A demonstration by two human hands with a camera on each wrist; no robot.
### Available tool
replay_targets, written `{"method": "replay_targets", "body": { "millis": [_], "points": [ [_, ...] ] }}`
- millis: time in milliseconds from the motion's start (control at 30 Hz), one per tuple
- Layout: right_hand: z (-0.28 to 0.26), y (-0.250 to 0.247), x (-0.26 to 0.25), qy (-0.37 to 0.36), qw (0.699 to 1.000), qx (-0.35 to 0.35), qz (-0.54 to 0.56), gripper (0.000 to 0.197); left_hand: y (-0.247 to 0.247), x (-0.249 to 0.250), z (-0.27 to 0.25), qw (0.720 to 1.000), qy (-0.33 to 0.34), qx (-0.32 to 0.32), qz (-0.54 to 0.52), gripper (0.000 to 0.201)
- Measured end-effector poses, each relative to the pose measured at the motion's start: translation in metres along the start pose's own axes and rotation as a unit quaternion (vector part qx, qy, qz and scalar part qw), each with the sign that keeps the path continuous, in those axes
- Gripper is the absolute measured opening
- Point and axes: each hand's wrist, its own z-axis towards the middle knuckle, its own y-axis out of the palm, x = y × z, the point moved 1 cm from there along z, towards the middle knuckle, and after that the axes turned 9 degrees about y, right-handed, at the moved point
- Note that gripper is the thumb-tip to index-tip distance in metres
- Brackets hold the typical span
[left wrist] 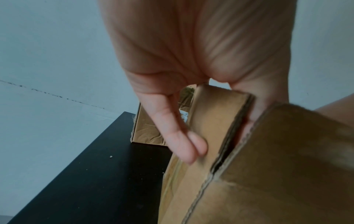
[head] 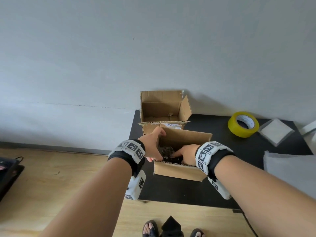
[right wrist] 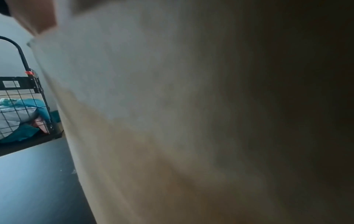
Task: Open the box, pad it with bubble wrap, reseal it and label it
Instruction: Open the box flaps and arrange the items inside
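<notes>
A small open cardboard box (head: pixel 179 171) stands near the front of the black table (head: pixel 171 190). Dark crumpled contents (head: pixel 166 151) lie inside it. My left hand (head: pixel 153 145) holds the box's left flap (left wrist: pixel 214 124), pinching it between straight fingers (left wrist: pixel 184 144) outside and the thumb inside. My right hand (head: pixel 184 153) reaches down into the box toward the dark contents; its fingertips are hidden. In the right wrist view the blurred box wall (right wrist: pixel 172 121) fills the picture. A pale sheet of bubble wrap (head: pixel 289 166) lies at the table's right edge.
A second, larger open box (head: pixel 164 108) stands behind the first, against the wall. A yellow tape roll (head: pixel 243 124) and white square pads (head: pixel 275 131) sit at the back right. A wire cart (right wrist: pixel 23 106) with cloth stands off to the side. My feet (head: pixel 150 228) are below the table edge.
</notes>
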Motion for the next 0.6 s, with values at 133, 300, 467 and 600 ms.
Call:
{"method": "replay_targets", "body": {
  "millis": [133,300,467,600],
  "points": [
    [0.001,-0.008,0.0,-0.002,0.997,0.064,0.036,0.051,-0.004,-0.002,0.0,1.0,0.005,-0.006,-0.011,0.08],
    [0.007,-0.001,0.006,0.014,0.996,0.073,0.052,0.047,-0.004,-0.001,0.002,0.999,0.005,-0.016,-0.041,0.077],
    [0.005,-0.002,0.007,0.015,0.991,0.106,0.077,0.044,-0.01,0.009,0.002,0.998,-0.002,-0.025,0.052,0.059],
    [-0.006,-0.01,0.014,0.006,0.981,0.168,0.095,0.034,-0.028,0.024,0.01,0.977,0.006,-0.01,0.211,0.039]
  ]
}}
